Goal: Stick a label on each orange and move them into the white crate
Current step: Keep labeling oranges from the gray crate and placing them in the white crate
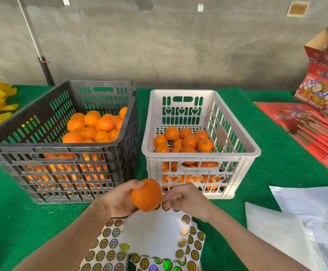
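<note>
So the left hand (pixel 120 200) has one orange (pixel 146 194) cupped in it, thumb over the top and fingers curled underneath, so the bare side faces the other hand. Makes sense, that leaves a clear patch of peel for a label. The right hand (pixel 184 200) is pinched nearly closed, fingertips touching the orange's right side. I'd guess there's a label between thumb and forefinger, but it's too small to tell for sure.

Directly under the grip are the label sheets (pixel 149 239), glossy white backing with rows of round holographic labels, lots of slots already peeled. Handy spot, the pinching hand barely has to travel.

Just beyond the held orange sits the white crate (pixel 200 155), hard slotted plastic with heart cutouts and partly filled. Beyond and left of the grip is the black crate (pixel 61 149), same slotted style but bigger, heaped with smooth shiny oranges. Everything rests on fuzzy green felt (pixel 12 212), which should stop fruit rolling off.
</note>
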A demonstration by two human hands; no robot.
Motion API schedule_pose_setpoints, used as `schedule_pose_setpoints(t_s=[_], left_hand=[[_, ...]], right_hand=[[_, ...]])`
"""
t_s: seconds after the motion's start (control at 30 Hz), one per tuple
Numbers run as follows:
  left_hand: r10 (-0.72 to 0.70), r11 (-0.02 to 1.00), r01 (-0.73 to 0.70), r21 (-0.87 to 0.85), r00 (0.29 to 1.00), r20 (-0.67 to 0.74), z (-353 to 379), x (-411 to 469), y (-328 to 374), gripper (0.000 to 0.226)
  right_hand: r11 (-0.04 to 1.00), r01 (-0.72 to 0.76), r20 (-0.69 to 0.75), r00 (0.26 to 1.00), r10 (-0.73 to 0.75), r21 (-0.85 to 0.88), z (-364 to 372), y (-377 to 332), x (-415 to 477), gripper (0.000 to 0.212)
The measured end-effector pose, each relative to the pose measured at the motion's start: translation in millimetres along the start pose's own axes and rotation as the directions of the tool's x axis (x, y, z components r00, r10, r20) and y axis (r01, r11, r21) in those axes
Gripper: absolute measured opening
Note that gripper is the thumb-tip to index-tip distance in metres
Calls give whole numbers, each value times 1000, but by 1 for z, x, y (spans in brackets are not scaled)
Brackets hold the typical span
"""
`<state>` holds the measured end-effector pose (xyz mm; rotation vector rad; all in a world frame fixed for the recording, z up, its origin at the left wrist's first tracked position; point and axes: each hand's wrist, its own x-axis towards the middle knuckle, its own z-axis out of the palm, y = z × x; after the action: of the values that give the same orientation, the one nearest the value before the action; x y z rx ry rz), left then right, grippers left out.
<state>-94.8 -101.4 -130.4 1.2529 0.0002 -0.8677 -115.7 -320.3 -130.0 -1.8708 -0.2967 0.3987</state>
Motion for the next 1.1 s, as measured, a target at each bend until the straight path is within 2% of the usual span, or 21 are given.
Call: schedule_pose_setpoints(t_s=[0.13, 0.2, 0.27, 0.33, 0.4, 0.47, 0.53, 0.63, 0.7, 0.73, 0.8, 0.9, 1.0, 1.1], left_hand=[[37, 999, -39, -37, 998, -47, 4, 3, -2, 113], [65, 997, -69, -46, 994, -91, 3, 5, -6, 117], [37, 999, -40, -34, 994, -103, 3, 6, -9, 121], [-37, 999, 37, 1, 998, -56, 4, 6, -7, 123], [-68, 996, 69, 57, 997, -29, 5, 6, -5, 122], [-42, 995, 48, 85, 997, -67, 5, 8, -3, 120], [6, 996, 7, 90, 989, -148, 4, 9, -2, 117], [36, 998, -24, 59, 980, -198, 2, 7, 1, 112], [-1, 1000, 0, -4, 980, -199, 5, 5, 4, 102], [-27, 999, 21, -36, 981, -194, 8, 4, 5, 102], [-55, 993, 37, -112, 986, -158, 13, 3, 6, 111], [-9, 976, -11, -217, 996, -90, 19, 2, 5, 114], [84, 972, -93, -216, 995, -49, 25, -1, 8, 109], [158, 967, -155, -203, 987, 0, 33, -4, 15, 102]], right_hand=[[993, 96, -7, 995, -96, -63, 2, -3, -3, 30], [995, 94, 10, 996, -93, -46, 1, -4, -6, 32], [1000, 26, 69, 997, -26, 5, -3, -3, -7, 28], [995, -90, 125, 989, 83, 54, -7, 0, -5, 23], [978, -205, 117, 973, 198, 48, -7, 7, -3, 21], [961, -278, 74, 958, 278, -9, -1, 17, -2, 22], [940, -314, 33, 947, 321, -136, 8, 30, -3, 20], [894, -241, -25, 968, 251, -378, 20, 46, -6, 12], [898, -190, -83, 982, 171, -397, 20, 42, -8, 19], [924, -201, -113, 978, 173, -325, 18, 37, -7, 25], [969, -240, -189, 956, 225, -57, 13, 22, -4, 28], [949, -142, -290, 930, 225, 280, 3, -9, -2, 28], [895, 33, -297, 948, 112, 444, -5, -41, -7, 33], [879, 115, -276, 961, 20, 463, -5, -61, -13, 30]])
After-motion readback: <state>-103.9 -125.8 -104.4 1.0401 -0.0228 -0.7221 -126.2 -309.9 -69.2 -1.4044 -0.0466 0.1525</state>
